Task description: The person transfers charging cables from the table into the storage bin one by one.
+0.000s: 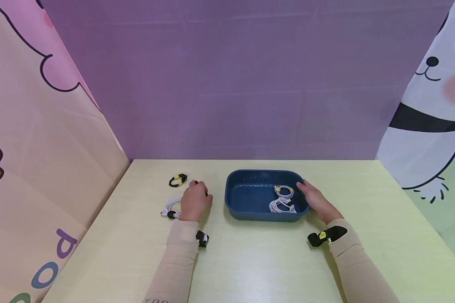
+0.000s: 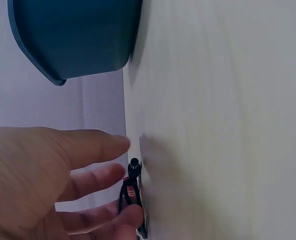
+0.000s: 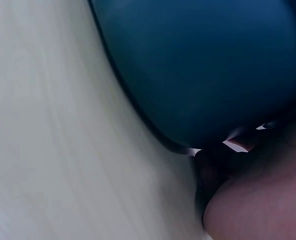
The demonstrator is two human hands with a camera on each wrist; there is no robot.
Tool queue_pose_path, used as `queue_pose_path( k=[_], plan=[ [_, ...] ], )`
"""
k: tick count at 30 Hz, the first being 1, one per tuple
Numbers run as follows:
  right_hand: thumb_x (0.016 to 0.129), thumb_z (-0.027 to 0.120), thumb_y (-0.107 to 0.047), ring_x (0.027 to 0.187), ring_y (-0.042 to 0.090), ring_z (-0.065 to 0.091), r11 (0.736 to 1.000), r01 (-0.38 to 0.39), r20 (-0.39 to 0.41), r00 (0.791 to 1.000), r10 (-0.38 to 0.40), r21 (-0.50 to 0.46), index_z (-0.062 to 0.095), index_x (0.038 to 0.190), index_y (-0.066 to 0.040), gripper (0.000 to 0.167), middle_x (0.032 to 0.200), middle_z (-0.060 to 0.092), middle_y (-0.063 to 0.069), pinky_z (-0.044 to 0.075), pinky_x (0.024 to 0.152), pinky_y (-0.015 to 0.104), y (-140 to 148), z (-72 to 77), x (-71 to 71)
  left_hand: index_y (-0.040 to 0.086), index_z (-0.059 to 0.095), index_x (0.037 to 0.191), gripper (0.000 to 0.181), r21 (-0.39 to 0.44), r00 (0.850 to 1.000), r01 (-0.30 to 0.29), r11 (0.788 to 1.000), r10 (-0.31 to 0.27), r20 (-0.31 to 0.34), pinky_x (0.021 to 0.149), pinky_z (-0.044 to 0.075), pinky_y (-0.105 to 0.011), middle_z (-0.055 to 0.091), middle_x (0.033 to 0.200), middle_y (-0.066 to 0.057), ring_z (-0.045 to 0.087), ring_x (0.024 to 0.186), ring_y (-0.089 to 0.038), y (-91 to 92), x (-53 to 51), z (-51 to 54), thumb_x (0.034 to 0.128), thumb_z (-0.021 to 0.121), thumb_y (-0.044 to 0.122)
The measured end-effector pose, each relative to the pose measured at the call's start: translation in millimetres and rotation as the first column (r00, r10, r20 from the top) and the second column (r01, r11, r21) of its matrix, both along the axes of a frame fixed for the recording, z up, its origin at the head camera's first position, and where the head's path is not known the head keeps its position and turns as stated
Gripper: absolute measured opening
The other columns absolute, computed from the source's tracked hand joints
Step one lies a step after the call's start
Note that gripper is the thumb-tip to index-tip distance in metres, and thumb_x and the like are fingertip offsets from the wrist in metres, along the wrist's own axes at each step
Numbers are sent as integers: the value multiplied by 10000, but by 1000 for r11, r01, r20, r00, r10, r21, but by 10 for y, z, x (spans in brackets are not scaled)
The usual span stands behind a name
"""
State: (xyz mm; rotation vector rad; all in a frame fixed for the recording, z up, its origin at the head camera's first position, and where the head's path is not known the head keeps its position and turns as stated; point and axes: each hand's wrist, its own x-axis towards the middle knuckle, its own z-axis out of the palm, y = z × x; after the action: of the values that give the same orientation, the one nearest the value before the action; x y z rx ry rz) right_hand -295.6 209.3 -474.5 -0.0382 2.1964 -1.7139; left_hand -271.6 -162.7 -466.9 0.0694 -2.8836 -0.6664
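Observation:
My left hand [image 1: 195, 201] reaches down over a black cable [image 2: 133, 185] with a red band, lying coiled on the table. In the left wrist view its thumb and fingers are spread around the cable, with a gap between thumb and forefinger. The head view hides most of this cable beneath the hand. My right hand [image 1: 318, 203] holds the right end of a blue plastic bin [image 1: 246, 215], thumb over the rim and the other fingers low on the outside. Inside the bin lie two coiled white cables, one with a yellow tie [image 1: 284, 192], one with a black tie [image 1: 282, 205].
Left of my left hand, a coiled white cable [image 1: 171, 206] with a black tie lies on the table [image 1: 250, 261]. Behind it is a black cable coil [image 1: 178, 180] with yellow bands. A purple cloth [image 1: 250, 84] hangs along the table's back edge.

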Motion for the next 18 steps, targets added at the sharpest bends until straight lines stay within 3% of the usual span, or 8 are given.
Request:
queue_pose_path(
  k=[2,4,6,9,18],
  plan=[
    [1123,285,-369,1583,385,-138,1000,0,2,1000,0,3,-68,1629,-41,699,1715,-110,176,7,1266,570,-2,10,7,28,672,926,164,0,1000,4,1000,-4,14,713,554,-500,598,1353,-323,685,1002,-464,-6,-14,-19,906,746,173],
    [1124,282,-371,1582,387,-140,1000,0,3,1000,0,4,-73,1628,-41,700,1714,-114,177,7,1265,573,-2,13,10,36,666,895,157,-3,1000,12,1000,-12,26,692,546,-483,639,1293,-310,692,972,-444,-11,-21,-36,902,746,171],
    [1123,280,-377,1581,390,-141,1000,-1,4,1000,1,8,-79,1627,-42,703,1714,-117,177,11,1263,577,0,11,9,45,665,864,157,0,999,15,1000,-15,34,661,532,-456,691,1120,-245,683,872,-383,-12,-23,-44,897,749,174],
    [1123,282,-383,1579,395,-145,1000,4,9,1000,-4,12,-91,1623,-37,713,1711,-124,181,9,1262,578,3,6,4,58,660,831,157,-1,999,21,1000,-21,38,626,512,-427,653,895,-147,630,755,-304,-9,-21,-41,890,748,174],
    [1123,288,-385,1579,394,-148,1000,-1,2,1000,1,9,-88,1622,-30,719,1711,-123,182,-4,1263,573,4,-1,0,16,603,939,197,23,1000,-5,1000,4,26,676,547,-475,644,883,-167,659,765,-363,5,-10,-22,869,758,116]
  ],
)
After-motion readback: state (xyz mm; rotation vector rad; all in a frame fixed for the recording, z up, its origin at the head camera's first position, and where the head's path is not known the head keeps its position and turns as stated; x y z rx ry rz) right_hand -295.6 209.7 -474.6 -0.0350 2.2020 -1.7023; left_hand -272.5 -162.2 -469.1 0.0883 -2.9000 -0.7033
